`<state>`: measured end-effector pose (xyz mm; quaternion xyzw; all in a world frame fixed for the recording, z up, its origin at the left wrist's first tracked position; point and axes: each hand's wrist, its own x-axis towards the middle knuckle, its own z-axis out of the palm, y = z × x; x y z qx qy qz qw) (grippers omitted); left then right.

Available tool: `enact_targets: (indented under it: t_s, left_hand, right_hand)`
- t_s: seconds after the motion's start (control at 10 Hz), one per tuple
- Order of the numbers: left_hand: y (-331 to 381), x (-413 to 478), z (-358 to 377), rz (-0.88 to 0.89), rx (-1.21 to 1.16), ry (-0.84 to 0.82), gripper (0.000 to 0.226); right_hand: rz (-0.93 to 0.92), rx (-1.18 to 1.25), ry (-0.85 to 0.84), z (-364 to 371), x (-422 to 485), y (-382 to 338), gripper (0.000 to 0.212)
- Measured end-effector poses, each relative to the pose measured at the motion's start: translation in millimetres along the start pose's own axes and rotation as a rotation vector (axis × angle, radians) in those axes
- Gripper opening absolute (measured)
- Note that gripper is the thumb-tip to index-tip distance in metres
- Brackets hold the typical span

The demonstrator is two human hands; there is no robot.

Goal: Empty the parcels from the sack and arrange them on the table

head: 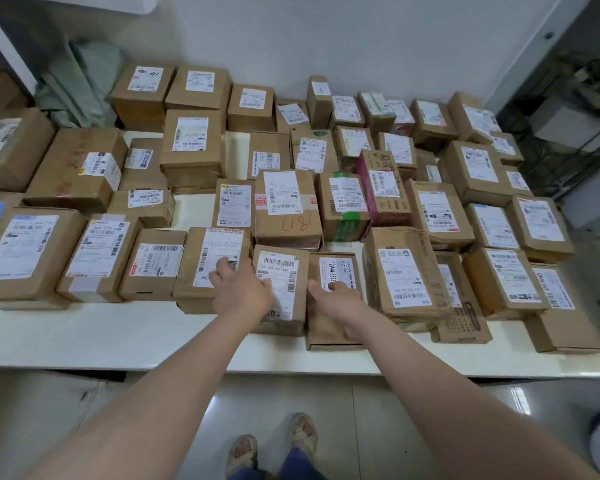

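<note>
The small parcel (280, 271) sits near the front edge of the table (118, 334), between both hands. The left hand (240, 287) lies flat over its left edge, loose fingers reaching the neighbouring box (189, 271); the right hand (333, 297) rests, fingers relaxed and gripping nothing, on the flat box (323, 330) beside it

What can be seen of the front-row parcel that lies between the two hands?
The parcel is a small, closed, brown cardboard box lying flat near the front of the white table. A white shipping label with barcodes and printed digits covers most of its top. It sits close between a left neighbour and a flatter box on its right. The left hand rests over its left edge, thumb on the label. The right hand lies on the flatter box, thumb near the parcel's right edge.
</note>
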<state>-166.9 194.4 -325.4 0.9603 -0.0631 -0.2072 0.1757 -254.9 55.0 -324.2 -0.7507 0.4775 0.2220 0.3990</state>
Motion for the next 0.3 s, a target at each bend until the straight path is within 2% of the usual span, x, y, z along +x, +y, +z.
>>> enact_targets:
  t_s: [0.1,0.3]
  left_hand:
    - [9.8,-0.6,-7.5,-0.004,0.083,0.029,0.059]
    - [7.7,0.7,-27.8,0.145,-0.032,0.246,0.046]
  right_hand:
    - [-0.066,0.069,-0.003,-11.6,-6.7,4.9,0.067]
    - [-0.164,0.221,-0.009,-54.4,-22.6,11.8,0.037]
